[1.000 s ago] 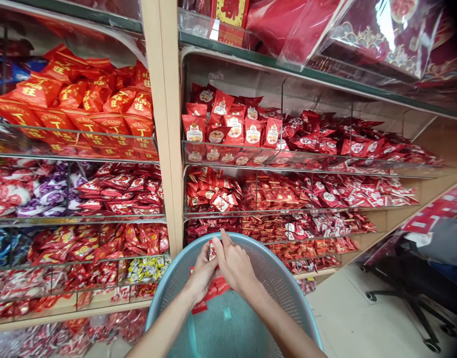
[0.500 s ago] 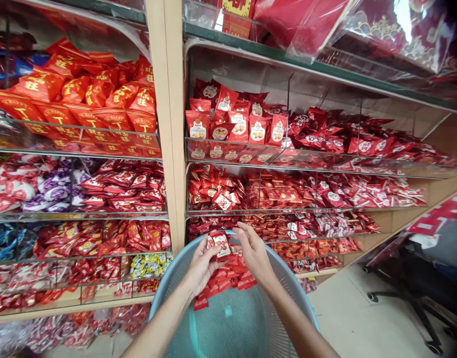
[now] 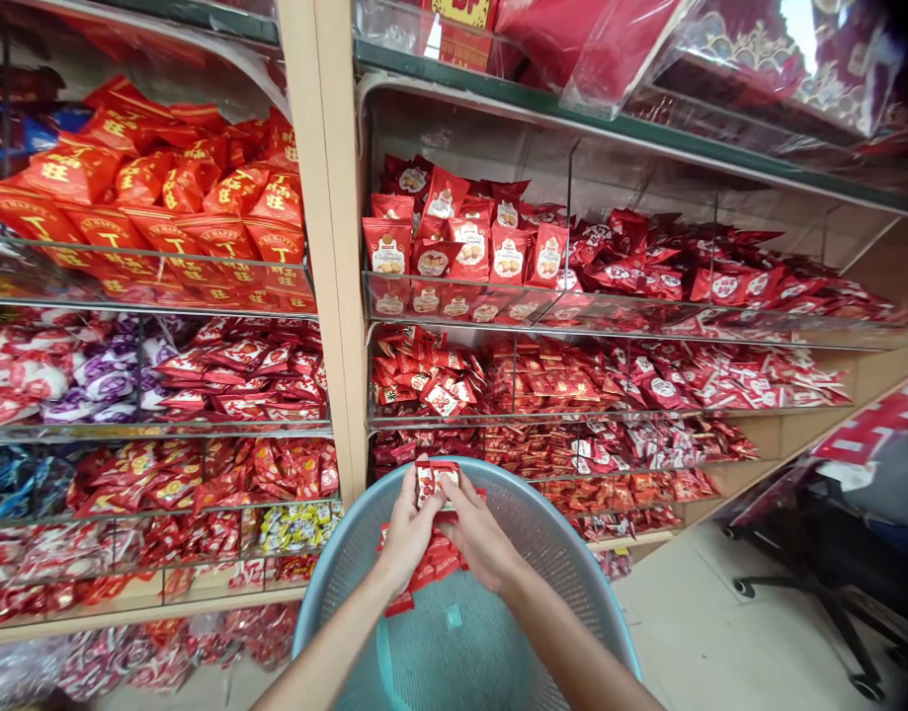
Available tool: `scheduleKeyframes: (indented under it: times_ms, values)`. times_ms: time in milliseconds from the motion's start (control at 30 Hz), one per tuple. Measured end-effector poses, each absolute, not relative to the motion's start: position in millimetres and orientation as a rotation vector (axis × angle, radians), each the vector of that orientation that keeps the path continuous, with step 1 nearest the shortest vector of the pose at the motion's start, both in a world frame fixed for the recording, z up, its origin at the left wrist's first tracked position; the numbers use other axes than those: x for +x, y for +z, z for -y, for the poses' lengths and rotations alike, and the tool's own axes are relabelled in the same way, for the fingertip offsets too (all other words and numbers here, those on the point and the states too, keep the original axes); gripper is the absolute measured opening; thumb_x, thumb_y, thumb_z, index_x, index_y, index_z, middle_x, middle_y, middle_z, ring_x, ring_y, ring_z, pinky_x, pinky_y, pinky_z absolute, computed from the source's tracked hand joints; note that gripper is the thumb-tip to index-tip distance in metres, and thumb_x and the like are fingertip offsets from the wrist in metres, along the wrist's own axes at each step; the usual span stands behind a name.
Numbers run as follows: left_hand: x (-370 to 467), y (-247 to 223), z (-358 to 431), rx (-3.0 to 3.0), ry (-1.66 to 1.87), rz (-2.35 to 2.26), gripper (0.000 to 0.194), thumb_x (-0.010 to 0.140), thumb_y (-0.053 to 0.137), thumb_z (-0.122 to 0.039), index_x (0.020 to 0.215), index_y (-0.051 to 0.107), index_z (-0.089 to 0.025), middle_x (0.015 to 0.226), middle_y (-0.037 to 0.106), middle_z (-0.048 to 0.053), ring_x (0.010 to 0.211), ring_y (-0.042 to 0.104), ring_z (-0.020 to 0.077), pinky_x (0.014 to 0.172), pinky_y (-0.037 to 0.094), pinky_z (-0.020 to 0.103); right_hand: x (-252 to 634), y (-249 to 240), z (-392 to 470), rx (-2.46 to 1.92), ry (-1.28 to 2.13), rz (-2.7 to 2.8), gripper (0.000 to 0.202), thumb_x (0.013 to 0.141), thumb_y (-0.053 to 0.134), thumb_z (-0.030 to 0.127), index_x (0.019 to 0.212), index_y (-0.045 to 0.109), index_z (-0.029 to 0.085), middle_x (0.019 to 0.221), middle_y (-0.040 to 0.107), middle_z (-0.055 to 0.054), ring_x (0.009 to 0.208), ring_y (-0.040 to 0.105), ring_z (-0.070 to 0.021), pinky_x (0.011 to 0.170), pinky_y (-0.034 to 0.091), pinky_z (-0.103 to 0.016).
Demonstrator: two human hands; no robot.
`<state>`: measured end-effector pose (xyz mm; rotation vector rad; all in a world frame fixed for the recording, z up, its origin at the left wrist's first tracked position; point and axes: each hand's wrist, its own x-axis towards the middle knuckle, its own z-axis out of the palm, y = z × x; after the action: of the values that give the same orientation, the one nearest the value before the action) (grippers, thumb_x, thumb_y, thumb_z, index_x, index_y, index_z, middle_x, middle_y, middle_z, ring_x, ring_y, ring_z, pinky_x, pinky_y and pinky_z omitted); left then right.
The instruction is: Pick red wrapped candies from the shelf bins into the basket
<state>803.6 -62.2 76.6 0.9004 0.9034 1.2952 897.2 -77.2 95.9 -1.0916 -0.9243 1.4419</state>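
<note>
Above the far side of a round blue-green plastic basket [image 3: 572, 602], both my hands grip a small red-and-white candy packet [image 3: 433, 476]. My left hand [image 3: 403, 538] is closed on the packet's left side, thumb on its face. From the right, my right hand [image 3: 479, 538] is closed on it too, its thumb near the other thumb. Whether more than one packet is held, I cannot tell. Beneath my hands, several red packets [image 3: 433, 565] lie in the basket, partly hidden by my hands.
Glass-fronted shelves [image 3: 528, 296] of red snack packets rise behind the basket, split by a wooden post [image 3: 335, 247]. Orange-red pouches [image 3: 172, 188] and yellow candies [image 3: 297, 526] sit on the left shelves. A wheeled chair base [image 3: 816, 602] stands on the tiled floor at right.
My right hand has moved left and down onto the packet, joining my left hand. Before, it was raised apart with its fingers loose.
</note>
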Motion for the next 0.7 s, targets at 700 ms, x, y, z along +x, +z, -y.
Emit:
scheduleKeyframes:
  times_ms: [700]
  values:
    - [754.8, 51.3, 27.6, 2.196, 0.868, -1.687, 0.055, 0.08, 0.041, -0.023, 0.134, 0.033, -0.016, 0.132, 0.042, 0.012, 0.12, 0.035, 0.0246, 0.101, 0.027, 0.039, 902.1, 103.9, 76.3, -1.038, 1.441, 0.799, 0.044, 0.072, 0.061, 0.045, 0.109, 0.052, 0.022, 0.097, 0.062, -0.003, 0.079, 0.06, -0.0143, 0.065, 0.052, -0.026]
